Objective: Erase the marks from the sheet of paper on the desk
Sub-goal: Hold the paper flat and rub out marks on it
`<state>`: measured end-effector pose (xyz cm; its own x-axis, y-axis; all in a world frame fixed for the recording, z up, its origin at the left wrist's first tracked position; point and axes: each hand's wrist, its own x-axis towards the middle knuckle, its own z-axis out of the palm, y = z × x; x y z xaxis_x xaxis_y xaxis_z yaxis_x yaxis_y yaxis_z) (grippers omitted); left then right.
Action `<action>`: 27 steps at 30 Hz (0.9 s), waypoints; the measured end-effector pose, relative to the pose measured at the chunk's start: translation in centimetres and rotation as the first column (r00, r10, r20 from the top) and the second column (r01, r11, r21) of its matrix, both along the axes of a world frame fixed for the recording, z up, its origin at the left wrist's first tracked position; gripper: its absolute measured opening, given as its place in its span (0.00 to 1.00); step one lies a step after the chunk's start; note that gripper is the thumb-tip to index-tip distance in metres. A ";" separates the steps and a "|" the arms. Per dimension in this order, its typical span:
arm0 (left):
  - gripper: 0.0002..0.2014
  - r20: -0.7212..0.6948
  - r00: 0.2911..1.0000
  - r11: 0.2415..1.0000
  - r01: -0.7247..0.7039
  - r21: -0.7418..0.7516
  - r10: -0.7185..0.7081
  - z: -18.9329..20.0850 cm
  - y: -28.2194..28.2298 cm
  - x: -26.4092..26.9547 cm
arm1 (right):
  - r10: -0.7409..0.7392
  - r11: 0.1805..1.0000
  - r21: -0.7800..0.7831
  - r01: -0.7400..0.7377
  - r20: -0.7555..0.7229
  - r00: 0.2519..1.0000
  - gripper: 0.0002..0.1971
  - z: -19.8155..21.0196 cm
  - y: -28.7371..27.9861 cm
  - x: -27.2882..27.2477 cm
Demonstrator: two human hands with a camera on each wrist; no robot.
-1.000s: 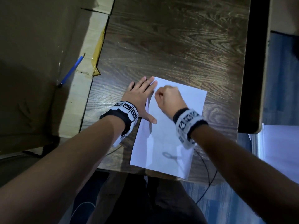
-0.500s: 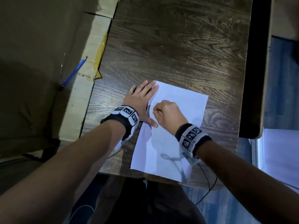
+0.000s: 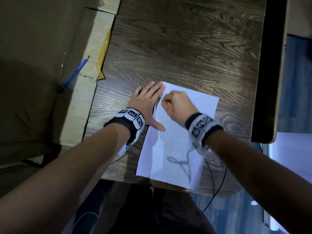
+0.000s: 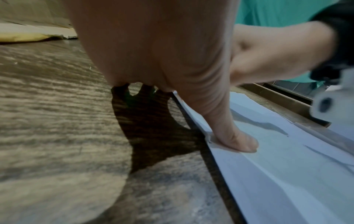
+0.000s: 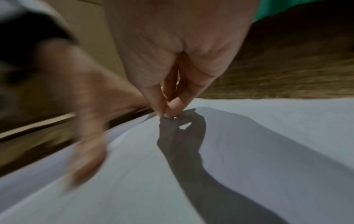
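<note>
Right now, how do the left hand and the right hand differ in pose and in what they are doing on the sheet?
The left hand lies flat with straight fingers, its thumb pressing the sheet of paper near the left edge; the right hand is curled, fingertips pinched together and pointing down at the paper. The left hand lies partly on the desk; the right hand is wholly over the sheet. What the right fingertips pinch is too small to tell. Both wear marker wristbands.

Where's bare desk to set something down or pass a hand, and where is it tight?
Free: the wide wood of the desk beyond the sheet of paper, out to its far edge, and a narrower strip right of the sheet. Tight: the sheet's near-left part, where the left hand presses flat and the right hand pinches something tiny. The blue pen lies off the desk, on cardboard.
</note>
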<state>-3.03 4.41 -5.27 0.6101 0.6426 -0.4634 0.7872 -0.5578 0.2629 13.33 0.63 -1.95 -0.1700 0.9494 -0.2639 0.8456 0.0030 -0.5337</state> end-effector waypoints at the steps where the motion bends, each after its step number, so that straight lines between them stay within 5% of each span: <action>1: 0.77 0.002 1.000 1.000 -0.001 0.003 0.001 0.0 0.0 0.0 | -0.053 0.998 0.031 0.053 -0.005 0.999 0.10 -0.4 1.2 0.2; 5: 0.77 -0.009 1.000 1.000 0.005 0.007 -0.005 0.2 0.0 0.0 | -0.179 0.984 0.022 0.179 -0.011 0.984 0.11 -1.7 -0.4 -1.0; 10: 0.77 -0.014 1.000 1.000 0.002 0.012 -0.002 0.4 0.0 0.1 | -0.036 0.997 -0.065 0.035 -0.022 0.999 0.10 -0.4 -1.1 -1.5; 16: 0.77 -0.020 1.000 1.000 0.004 0.003 -0.004 0.5 0.0 0.2 | -0.208 0.978 0.005 0.208 -0.005 0.978 0.12 -1.7 -0.2 -1.3; 21: 0.77 -0.021 1.000 1.000 -0.009 0.000 0.009 0.5 0.0 0.1 | -0.032 0.994 -0.106 0.027 -0.045 0.998 0.08 -0.3 -2.5 -1.2; 27: 0.74 0.027 1.000 1.000 0.007 -0.004 -0.007 0.5 -0.3 -0.2 | -0.216 0.976 0.025 0.218 -0.068 0.974 0.07 -1.5 -0.5 -0.5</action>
<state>-3.22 4.13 -4.76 0.6267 0.6365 -0.4495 0.7760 -0.5620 0.2862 12.82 0.11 -3.47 0.0255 0.9733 -0.2279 0.7921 -0.1588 -0.5894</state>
